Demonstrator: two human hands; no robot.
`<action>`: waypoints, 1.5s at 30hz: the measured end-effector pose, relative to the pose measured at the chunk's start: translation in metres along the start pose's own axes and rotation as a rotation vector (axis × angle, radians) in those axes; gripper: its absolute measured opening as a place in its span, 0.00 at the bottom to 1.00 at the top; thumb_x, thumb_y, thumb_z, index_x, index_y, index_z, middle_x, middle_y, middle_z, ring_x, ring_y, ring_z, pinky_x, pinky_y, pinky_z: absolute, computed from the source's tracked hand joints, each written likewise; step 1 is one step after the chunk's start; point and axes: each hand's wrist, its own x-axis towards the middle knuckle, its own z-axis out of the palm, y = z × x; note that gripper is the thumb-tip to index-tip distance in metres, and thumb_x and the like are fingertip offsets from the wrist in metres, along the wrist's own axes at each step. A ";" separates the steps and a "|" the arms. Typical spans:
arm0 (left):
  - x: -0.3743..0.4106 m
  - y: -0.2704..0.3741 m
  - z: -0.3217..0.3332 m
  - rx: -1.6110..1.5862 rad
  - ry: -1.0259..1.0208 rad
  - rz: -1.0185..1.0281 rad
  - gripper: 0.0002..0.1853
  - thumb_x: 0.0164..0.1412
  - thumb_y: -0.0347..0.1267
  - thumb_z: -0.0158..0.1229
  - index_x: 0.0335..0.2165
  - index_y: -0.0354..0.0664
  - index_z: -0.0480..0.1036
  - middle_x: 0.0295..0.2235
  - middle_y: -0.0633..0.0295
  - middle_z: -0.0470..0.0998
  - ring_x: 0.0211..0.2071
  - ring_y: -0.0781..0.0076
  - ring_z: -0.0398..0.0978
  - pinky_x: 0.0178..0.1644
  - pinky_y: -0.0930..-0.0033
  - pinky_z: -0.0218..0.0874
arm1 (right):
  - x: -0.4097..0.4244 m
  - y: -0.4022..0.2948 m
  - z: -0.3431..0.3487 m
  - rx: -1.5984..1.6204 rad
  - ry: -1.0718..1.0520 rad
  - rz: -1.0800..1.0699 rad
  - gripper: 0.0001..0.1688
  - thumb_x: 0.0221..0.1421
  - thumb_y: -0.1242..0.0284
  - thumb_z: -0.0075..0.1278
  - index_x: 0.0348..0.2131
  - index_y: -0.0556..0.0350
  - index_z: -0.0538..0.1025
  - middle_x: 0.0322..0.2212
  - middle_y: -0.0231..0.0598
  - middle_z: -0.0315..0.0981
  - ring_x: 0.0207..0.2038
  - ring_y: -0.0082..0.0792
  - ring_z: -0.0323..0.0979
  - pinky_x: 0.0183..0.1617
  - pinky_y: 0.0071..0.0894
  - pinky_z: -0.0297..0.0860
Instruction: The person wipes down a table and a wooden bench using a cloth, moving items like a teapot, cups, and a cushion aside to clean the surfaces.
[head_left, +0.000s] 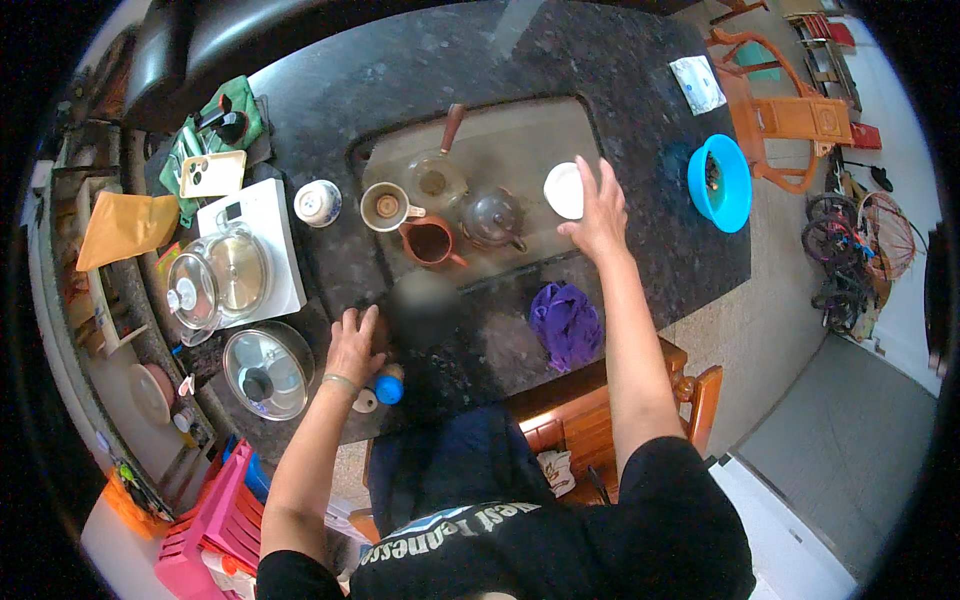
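My right hand is at a white cup on the right of the tea tray. Its thumb and index finger lie along the cup's edge, the other fingers spread; whether it grips the cup is unclear. On the tray stand a dark lidded teapot, a reddish-brown pitcher, a pale mug and a glass pot with a wooden handle. My left hand lies at the near left of the dark tabletop, fingers apart, beside a small blue-capped container.
An upturned patterned bowl stands left of the tray. Further left are a white appliance bearing a lidded glass pot, and a glass-lidded pan. Right lie a purple cloth-like bundle and a blue basin.
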 end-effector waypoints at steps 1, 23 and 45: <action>-0.001 -0.002 -0.001 -0.026 0.042 -0.024 0.45 0.36 0.30 0.68 0.56 0.49 0.56 0.49 0.49 0.60 0.43 0.45 0.64 0.48 0.55 0.61 | 0.013 -0.016 -0.004 -0.093 -0.106 0.017 0.66 0.25 0.73 0.69 0.59 0.25 0.48 0.61 0.43 0.39 0.61 0.56 0.43 0.57 0.53 0.57; 0.037 -0.008 -0.020 -0.030 0.298 -0.280 0.43 0.35 0.34 0.69 0.49 0.37 0.56 0.47 0.51 0.63 0.41 0.53 0.68 0.44 0.60 0.64 | -0.029 -0.254 0.028 0.105 -0.146 -0.746 0.51 0.30 0.76 0.62 0.55 0.40 0.57 0.48 0.47 0.55 0.44 0.54 0.60 0.45 0.48 0.67; -0.019 -0.011 -0.022 -0.318 0.777 -0.299 0.26 0.49 0.27 0.59 0.48 0.34 0.62 0.45 0.46 0.66 0.46 0.47 0.65 0.50 0.59 0.60 | 0.002 -0.317 0.091 0.034 -0.115 -0.874 0.65 0.21 0.62 0.71 0.58 0.46 0.53 0.54 0.44 0.50 0.55 0.55 0.52 0.50 0.51 0.64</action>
